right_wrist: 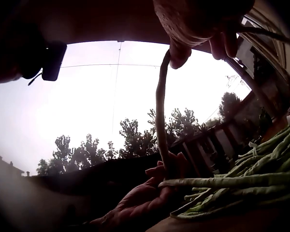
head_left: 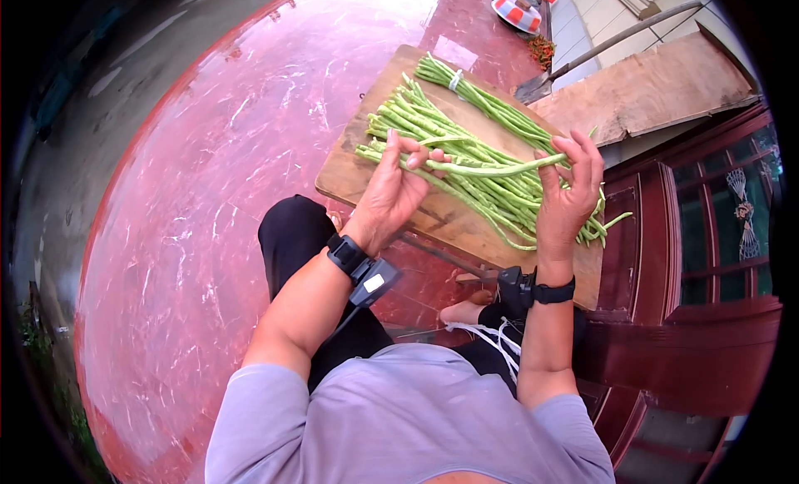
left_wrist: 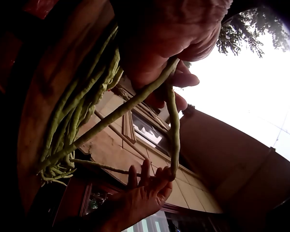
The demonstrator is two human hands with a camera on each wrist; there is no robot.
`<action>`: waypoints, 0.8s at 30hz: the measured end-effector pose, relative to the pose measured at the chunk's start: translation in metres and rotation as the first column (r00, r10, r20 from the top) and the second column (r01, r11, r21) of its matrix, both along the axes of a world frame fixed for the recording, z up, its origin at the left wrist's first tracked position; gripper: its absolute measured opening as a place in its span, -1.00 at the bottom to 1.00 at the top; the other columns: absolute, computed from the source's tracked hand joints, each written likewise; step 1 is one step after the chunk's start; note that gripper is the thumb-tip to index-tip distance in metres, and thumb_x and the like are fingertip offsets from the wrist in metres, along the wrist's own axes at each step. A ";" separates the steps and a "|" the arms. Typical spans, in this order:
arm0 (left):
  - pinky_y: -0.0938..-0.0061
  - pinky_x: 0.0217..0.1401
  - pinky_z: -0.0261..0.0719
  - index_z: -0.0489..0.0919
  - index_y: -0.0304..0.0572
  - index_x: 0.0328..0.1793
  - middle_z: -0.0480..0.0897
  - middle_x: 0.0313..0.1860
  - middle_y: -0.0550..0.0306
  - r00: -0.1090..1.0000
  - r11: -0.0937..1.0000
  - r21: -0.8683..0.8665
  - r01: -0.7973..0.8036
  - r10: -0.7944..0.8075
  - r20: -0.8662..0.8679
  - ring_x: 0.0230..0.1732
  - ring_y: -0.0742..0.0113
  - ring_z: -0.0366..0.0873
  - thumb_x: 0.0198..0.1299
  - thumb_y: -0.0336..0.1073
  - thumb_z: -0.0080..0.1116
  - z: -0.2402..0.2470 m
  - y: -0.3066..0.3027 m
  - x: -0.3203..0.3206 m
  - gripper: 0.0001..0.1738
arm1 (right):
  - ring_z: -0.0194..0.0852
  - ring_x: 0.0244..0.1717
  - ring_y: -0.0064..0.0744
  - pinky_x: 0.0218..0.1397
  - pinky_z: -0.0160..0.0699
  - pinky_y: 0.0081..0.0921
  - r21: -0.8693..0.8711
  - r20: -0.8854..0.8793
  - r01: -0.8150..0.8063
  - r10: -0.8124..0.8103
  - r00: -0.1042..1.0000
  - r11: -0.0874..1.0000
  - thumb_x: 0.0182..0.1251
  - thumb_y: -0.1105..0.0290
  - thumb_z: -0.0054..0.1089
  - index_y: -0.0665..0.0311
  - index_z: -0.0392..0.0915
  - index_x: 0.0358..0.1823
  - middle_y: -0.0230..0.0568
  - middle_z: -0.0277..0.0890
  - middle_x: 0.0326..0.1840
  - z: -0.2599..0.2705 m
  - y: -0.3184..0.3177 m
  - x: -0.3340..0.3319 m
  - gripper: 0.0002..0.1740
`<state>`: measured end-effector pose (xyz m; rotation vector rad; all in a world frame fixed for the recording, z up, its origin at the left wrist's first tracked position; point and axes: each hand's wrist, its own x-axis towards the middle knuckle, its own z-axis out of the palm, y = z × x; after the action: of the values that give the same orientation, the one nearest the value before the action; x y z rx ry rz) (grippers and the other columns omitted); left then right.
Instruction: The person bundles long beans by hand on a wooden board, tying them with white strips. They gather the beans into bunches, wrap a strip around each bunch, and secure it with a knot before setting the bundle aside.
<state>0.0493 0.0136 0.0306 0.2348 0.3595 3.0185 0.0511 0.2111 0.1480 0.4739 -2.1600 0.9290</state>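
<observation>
Between the two hands a long green bean (head_left: 499,169) stretches above a loose pile of beans (head_left: 474,151) on a wooden board. The left hand (head_left: 391,188) pinches one end of it, and in the left wrist view a second bean (left_wrist: 111,116) also passes under that hand (left_wrist: 169,38). The right hand (head_left: 570,193) pinches the other end between thumb and fingers. In the right wrist view the bean (right_wrist: 161,106) runs from the right hand (right_wrist: 203,29) down to the left hand (right_wrist: 145,198). A tied bundle of beans (head_left: 491,101) lies beyond the pile.
The wooden board (head_left: 349,163) stands above a red floor (head_left: 191,193). Behind it are a shovel (head_left: 537,86), a wooden plank (head_left: 649,89) and small red peppers (head_left: 541,51). A dark red door (head_left: 691,342) is at the right. White strings (head_left: 499,342) hang near the person's foot.
</observation>
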 end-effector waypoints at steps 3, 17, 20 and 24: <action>0.14 0.33 0.46 0.44 -0.05 -0.27 0.34 -0.57 0.37 0.999 0.997 0.076 0.017 -0.015 -0.030 0.03 0.15 0.54 0.50 0.16 -0.24 -0.004 0.001 -0.003 -0.51 | 0.47 0.26 -0.23 0.26 0.52 -0.32 0.188 -0.241 0.015 0.031 0.970 0.982 0.11 0.48 0.49 0.12 0.57 0.10 -0.11 0.17 0.42 0.008 0.000 0.009 -0.51; 0.14 0.40 0.44 0.43 -0.14 -0.32 0.31 -0.59 0.29 0.993 0.959 0.280 -0.039 0.006 0.118 -0.22 0.27 0.50 0.51 0.05 -0.16 -0.027 -0.005 -0.002 -0.54 | 0.01 0.50 0.02 0.51 0.14 -0.17 0.379 -0.172 0.555 -0.533 0.829 0.741 0.22 0.56 0.22 0.22 0.48 0.18 -0.07 0.16 0.46 -0.038 0.107 -0.001 -0.54; 0.12 0.38 0.47 0.44 -0.15 -0.32 0.35 -0.55 0.25 0.962 0.980 0.161 -0.118 0.073 0.264 -0.24 0.26 0.49 0.51 0.05 -0.13 -0.023 -0.001 0.007 -0.54 | 0.03 0.49 0.04 0.52 0.02 0.02 0.526 0.016 0.515 -0.614 0.789 0.676 0.14 0.61 0.04 0.09 0.57 0.12 -0.28 0.32 0.41 -0.090 0.153 0.006 -0.51; 0.05 0.38 0.48 0.46 -0.17 -0.28 0.49 -0.39 0.14 0.940 0.990 0.064 -0.125 0.097 0.326 -0.09 0.14 0.56 0.49 0.05 -0.09 -0.031 0.001 0.015 -0.55 | -0.03 0.52 0.07 0.50 -0.04 0.15 0.689 0.095 0.489 -0.735 0.671 0.535 0.18 0.47 0.10 -0.06 0.63 0.08 -0.38 0.28 0.46 -0.109 0.159 0.021 -0.58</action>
<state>0.0642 0.0149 -0.0003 -0.2835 0.2229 3.1091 0.0723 0.3706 0.0386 -0.2606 -2.6807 -0.1589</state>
